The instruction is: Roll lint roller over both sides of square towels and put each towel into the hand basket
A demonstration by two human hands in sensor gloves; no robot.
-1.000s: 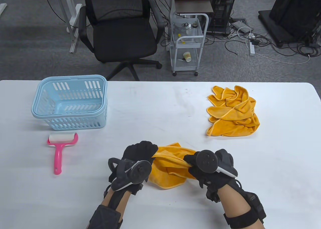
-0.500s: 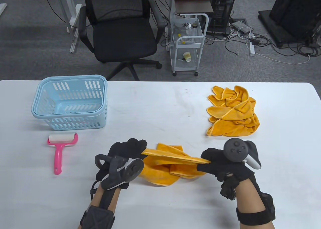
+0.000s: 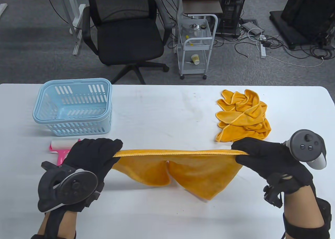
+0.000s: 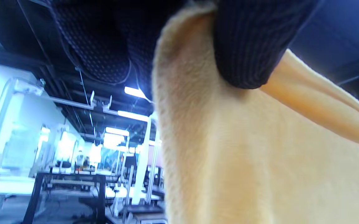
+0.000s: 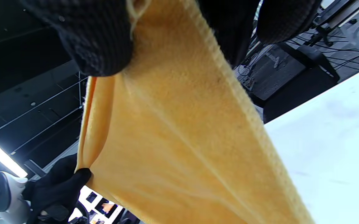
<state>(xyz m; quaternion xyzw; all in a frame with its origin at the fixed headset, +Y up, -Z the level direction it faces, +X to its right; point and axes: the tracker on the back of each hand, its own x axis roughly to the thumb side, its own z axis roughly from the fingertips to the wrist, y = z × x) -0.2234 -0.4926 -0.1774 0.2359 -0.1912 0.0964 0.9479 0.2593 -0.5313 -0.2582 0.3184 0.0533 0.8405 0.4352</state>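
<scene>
We pinch one square orange terry towel (image 3: 180,168) taut, left hand (image 3: 89,157) and right hand (image 3: 264,157) gripping its corners, beside the still-empty light-blue slotted plastic basket (image 3: 72,105), nothing rolled yet.

The lint roller (image 3: 61,147) is partly covered by the left hand (image 3: 89,157), so that only its white roll and a piece of pink frame are seen. The pinched towel (image 3: 178,168) corners are hidden between gloved fingers (image 4: 244,46).

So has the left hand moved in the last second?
Yes. The left hand has swung out to the left, pulling the towel taut; it now partly covers the lint roller below the basket.
</scene>
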